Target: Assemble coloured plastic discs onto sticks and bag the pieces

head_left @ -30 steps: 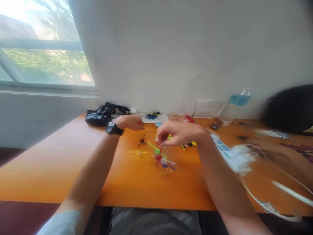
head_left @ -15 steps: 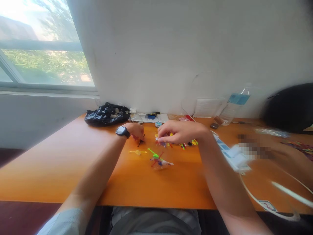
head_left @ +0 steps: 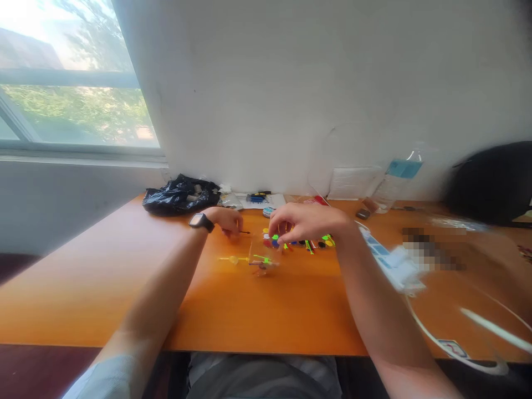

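My left hand (head_left: 229, 220), with a watch on its wrist, is closed on a small dark plastic arrow (head_left: 245, 232), whose tip sticks out to the right of the fingers. My right hand (head_left: 297, 224) pinches the top of a clear plastic bag (head_left: 266, 250). Green, purple and red arrow pieces (head_left: 263, 260) show in the bag's lower part, blurred by motion. On the table, left of the bag, lies a yellow plastic arrow (head_left: 234, 260) with a round middle. Behind and beneath my right hand, several coloured discs and arrows (head_left: 320, 243) lie in a row, partly hidden.
A black plastic bag (head_left: 178, 195) sits at the back left of the wooden table (head_left: 124, 288). Along the wall are a small round tin (head_left: 268, 211) and a clear bottle (head_left: 393, 185). To the right are a white power strip (head_left: 393, 257), a cable and another person's blurred arm (head_left: 494, 260).
My left hand has moved slightly left, turning the dark arrow to point right. The bag under my right hand has swung and lifted, with its pieces shifting left. The other person's arm has moved.
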### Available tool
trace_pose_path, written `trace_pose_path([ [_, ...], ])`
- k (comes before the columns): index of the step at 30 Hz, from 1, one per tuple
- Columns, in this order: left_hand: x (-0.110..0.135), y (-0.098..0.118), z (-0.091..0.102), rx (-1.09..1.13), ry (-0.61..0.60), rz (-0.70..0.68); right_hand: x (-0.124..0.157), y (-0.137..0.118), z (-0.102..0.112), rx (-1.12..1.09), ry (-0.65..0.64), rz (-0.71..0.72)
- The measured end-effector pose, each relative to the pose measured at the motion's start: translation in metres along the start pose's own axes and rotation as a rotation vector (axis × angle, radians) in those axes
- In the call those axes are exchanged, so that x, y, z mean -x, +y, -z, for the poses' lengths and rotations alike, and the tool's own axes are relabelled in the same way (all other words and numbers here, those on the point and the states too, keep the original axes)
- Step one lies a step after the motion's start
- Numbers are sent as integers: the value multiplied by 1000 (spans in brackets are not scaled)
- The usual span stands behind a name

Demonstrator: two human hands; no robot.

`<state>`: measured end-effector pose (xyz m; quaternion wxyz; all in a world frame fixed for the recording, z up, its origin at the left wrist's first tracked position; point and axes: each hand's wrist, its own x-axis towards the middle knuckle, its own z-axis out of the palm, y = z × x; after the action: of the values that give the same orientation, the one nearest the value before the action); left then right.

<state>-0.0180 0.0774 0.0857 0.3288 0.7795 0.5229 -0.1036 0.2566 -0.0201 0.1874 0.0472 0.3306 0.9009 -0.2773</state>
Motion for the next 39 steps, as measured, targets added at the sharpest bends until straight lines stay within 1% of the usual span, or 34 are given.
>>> trace_pose_path([
  [2, 10, -1, 8, 20, 53, -11, -1, 4, 0, 0, -1, -12],
  [4, 27, 0, 18, 29, 116, -27, -2, 7, 0, -6, -6, -33],
  [6, 49, 7, 27, -7, 245, -77, -3, 9, 0, -10, -6, -50],
  [8, 77, 18, 34, -95, 420, -131, -4, 11, 0, -10, 0, -52],
  [10, 105, 32, 36, -125, 546, -179, -6, 12, 1, -13, 9, -49],
  [12, 128, 47, 34, -123, 652, -258, -9, 14, 1, -23, 17, -48],
  [14, 145, 61, 28, -105, 679, -367, -12, 16, 1, -36, 22, -34],
  [16, 154, 74, 22, -70, 654, -460, -14, 19, 1, -59, 18, -7],
  [20, 156, 96, 11, -71, 578, -640, -17, 22, 2, -109, 15, 32],
  [22, 152, 105, 8, -105, 545, -674, -17, 23, 2, -122, 10, 51],
  [26, 145, 114, 3, -156, 523, -652, -15, 21, 3, -123, -16, 90],
  [31, 135, 117, 0, -175, 494, -655, -13, 20, 3, -125, -14, 58],
  [35, 128, 119, -4, -228, 506, -657, -13, 17, 4, -111, -34, 47],
  [39, 122, 120, -7, -222, 505, -670, -10, 12, 5, -98, -35, 26],
])
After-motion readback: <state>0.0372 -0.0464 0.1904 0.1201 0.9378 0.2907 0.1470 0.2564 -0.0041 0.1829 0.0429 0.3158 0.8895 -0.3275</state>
